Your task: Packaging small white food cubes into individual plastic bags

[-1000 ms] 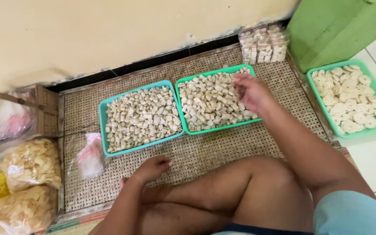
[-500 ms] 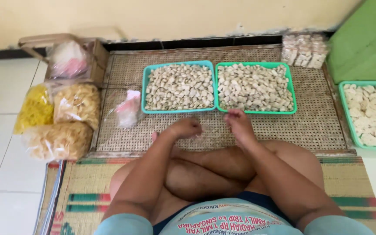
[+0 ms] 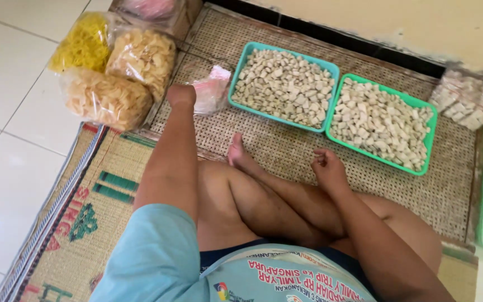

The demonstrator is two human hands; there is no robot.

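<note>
Meanwhile, left hand at the pink plastic bags, right hand idle by the trays

Beyond the left hand (image 3: 181,95) lie three clear plastic bags of crackers: a yellow one (image 3: 83,43), a pale one (image 3: 143,55) and a tan one (image 3: 104,99), the tan one just outside the knuckles. Past the fingertips sits a small bundle of crumpled pink and clear plastic bags (image 3: 212,89) on the woven rattan mat (image 3: 286,148). Whether the left fingers have hold of it cannot be told; the hand looks loosely curled against its edge. Nothing blocks the reach. The right hand (image 3: 326,169) is curled loosely on nothing, resting near the bare foot (image 3: 237,154), just short of the green plastic tray of pale cut pieces (image 3: 380,124); a teal tray of the same pieces (image 3: 282,85) lies between the two hands, farther out. Half a second ago both hands sat together before the trays; the left has since gone out sideways to the bundle
</note>
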